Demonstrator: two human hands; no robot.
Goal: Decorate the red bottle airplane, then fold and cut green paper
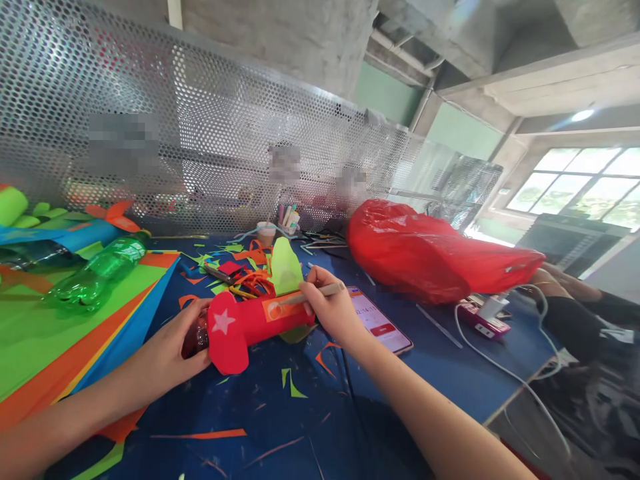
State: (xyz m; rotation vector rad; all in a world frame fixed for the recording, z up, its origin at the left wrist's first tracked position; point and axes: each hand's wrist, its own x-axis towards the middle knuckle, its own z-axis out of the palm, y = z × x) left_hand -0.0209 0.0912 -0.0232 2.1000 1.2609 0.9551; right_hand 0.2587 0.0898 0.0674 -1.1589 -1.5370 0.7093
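Note:
A bottle wrapped in red paper lies on its side above the blue table. A red piece with a pale star sits round its left end, and a green fin-shaped piece stands up near the right end. My left hand is wrapped round the bottle's dark, clear left end. In my right hand is a pale pen, pinched between the fingers. Its tip touches an orange patch with a light round mark on the red paper.
A green bottle and coloured sheets lie at left. Paper scraps, scissors and a cup are behind the work. A phone, red bag, power strip and cable are at right; a person's arm rests beyond.

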